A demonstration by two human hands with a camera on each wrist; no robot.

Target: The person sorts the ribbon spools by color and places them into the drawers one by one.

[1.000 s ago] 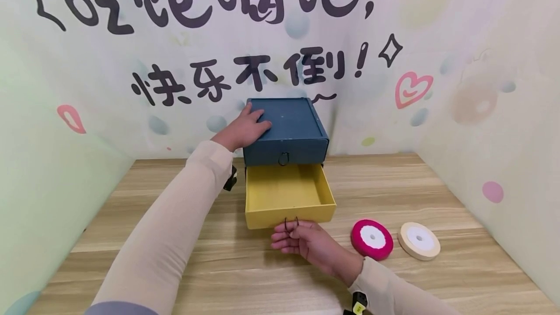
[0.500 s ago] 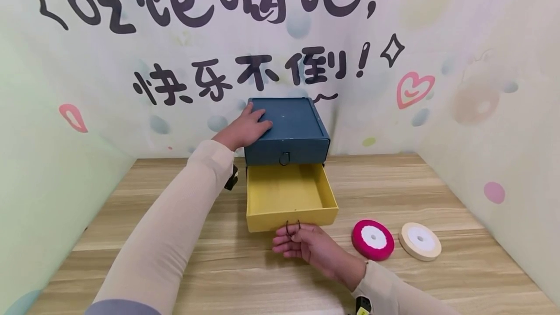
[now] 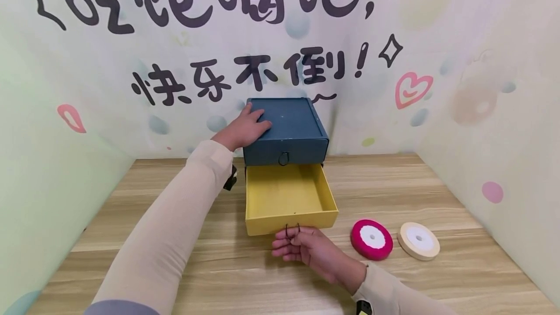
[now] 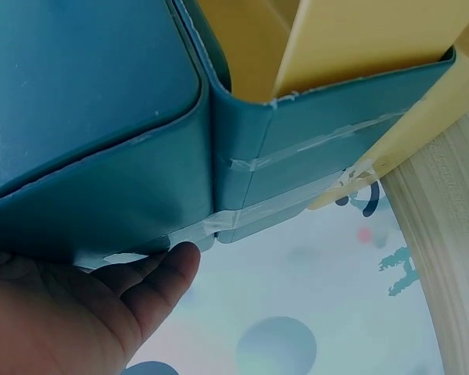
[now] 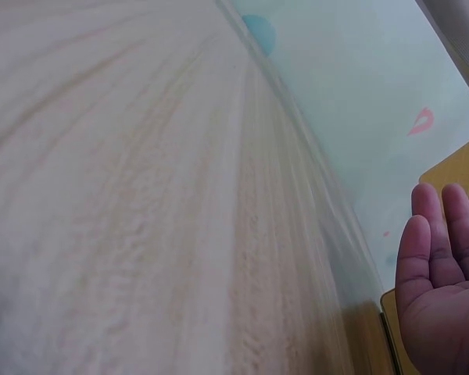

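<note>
A blue two-tier drawer box (image 3: 290,120) stands at the back of the table. Its lower, yellow drawer (image 3: 288,223) is pulled well out with nothing inside; the upper drawer is closed. My left hand (image 3: 245,128) rests on the top at the left edge, fingers spread. In the left wrist view, that hand (image 4: 86,305) lies against the blue casing (image 4: 141,180). Below the yellow front, my right hand (image 3: 312,252) pinches the dark loop pull (image 3: 286,231) between thumb and forefinger. The right wrist view shows this hand's (image 5: 445,297) other fingers extended.
To the right on the wooden table (image 3: 210,276) lie a magenta ribbon spool (image 3: 356,247) and a cream ribbon spool (image 3: 407,247). A smaller loop pull (image 3: 284,158) hangs on the upper drawer. A printed wall (image 3: 197,125) rises behind the box.
The yellow drawer has slid slightly farther out toward me, and my right hand has moved with it. My left hand keeps its place on the box.
</note>
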